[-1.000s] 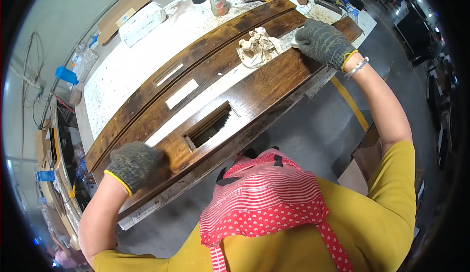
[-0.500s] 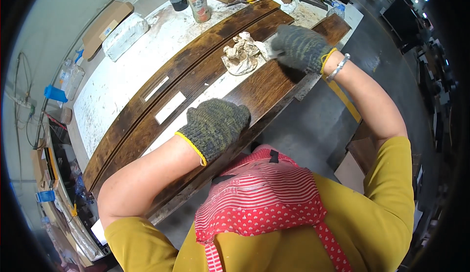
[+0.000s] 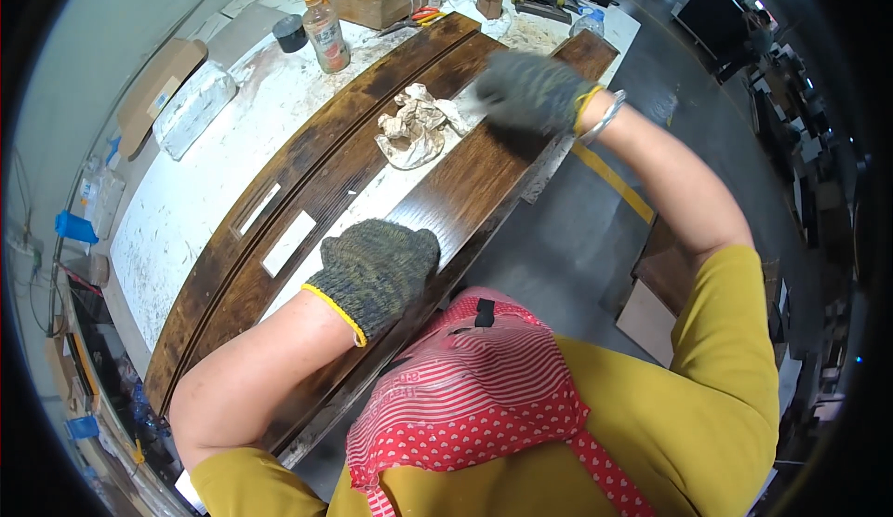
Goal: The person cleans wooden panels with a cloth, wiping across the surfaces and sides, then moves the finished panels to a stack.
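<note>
Leaning over a brown board (image 3: pixel 470 182) lying along the near edge of a white table (image 3: pixel 158 243). Resting the gloved left hand (image 3: pixel 377 271) on the board, hiding its fingertips; being unable to tell its grip. Holding the blurred right hand (image 3: pixel 530 94) at the board's right part; being unable to tell that grip. Facing 1 crumpled white wad (image 3: pixel 411 131) and 1 curved board (image 3: pixel 298 161) just beyond, 1 bottle (image 3: pixel 326 33) farther back.

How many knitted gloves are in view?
2: one on the left hand, at the near brown board; one on the right hand, farther right over that board. More could be hidden.
</note>
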`<state>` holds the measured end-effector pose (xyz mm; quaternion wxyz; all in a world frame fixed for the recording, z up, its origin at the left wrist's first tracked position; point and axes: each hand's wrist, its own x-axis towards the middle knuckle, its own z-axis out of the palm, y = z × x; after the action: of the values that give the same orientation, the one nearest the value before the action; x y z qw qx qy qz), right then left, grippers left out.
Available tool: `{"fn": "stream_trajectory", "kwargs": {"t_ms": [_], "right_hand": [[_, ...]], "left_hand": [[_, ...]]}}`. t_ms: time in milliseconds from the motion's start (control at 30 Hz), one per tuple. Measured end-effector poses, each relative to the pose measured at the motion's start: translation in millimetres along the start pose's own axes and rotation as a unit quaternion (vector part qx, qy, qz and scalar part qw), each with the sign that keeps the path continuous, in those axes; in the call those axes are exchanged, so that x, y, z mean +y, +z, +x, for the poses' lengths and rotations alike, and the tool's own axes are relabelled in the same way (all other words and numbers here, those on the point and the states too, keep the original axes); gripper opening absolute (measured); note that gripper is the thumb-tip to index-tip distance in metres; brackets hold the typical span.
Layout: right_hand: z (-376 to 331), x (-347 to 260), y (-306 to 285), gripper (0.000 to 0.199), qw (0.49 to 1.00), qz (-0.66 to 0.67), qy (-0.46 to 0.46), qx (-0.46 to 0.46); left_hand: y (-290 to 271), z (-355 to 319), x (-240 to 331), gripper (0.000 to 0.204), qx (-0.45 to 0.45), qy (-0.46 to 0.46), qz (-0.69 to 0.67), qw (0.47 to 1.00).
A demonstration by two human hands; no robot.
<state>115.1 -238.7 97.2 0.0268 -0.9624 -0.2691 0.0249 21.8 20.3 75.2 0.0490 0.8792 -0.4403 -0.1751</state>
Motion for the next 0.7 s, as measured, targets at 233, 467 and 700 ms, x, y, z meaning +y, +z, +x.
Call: {"fn": "stream_trajectory", "kwargs": {"t_ms": [233, 467, 700], "right_hand": [[5.0, 9.8, 10.9, 0.028, 0.996, 0.028, -0.040, -0.068], [1.0, 64.7, -1.9, 0.029, 0.996, -0.038, -0.084, 0.010], [-6.5, 72.0, 41.6, 0.029, 0.980, 0.070, -0.173, 0.066]], "left_hand": [[-7.7, 6.5, -0.3, 0.025, -0.062, -0.025, -0.004, 0.998], [-23.3, 14.5, 21.4, 0.025, -0.109, -0.122, 0.000, 0.986], [-16.7, 30.3, 13.6, 0.028, -0.141, -0.180, -0.031, 0.973]]}}
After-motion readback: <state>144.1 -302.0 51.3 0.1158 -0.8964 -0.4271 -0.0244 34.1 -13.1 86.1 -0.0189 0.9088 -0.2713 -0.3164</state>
